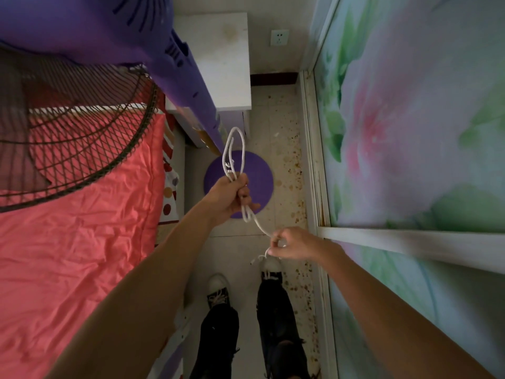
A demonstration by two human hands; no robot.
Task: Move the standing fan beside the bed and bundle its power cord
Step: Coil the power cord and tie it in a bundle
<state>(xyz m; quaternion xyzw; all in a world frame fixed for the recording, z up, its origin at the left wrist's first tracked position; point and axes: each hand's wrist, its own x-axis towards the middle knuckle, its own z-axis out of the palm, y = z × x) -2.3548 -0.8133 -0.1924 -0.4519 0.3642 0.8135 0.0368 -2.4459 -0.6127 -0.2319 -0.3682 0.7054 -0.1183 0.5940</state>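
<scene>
Left hand (231, 195) is fisted around the folded white cord (233, 157); its loops run roughly upright, one long loop above the fist, short loops below. The cord's tail slants down to the right hand (289, 243), pinched in its fingertips; the plug end is hard to make out. Purple fan (114, 36) stands beside the bed (76, 228), cut off at the top.

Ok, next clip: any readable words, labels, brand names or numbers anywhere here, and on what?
None can be read.
Fan: dark marks on the purple housing, too blurred to read.
Wall socket: no lettering visible.
Power cord, held in the left hand and right hand: unmarked.
</scene>
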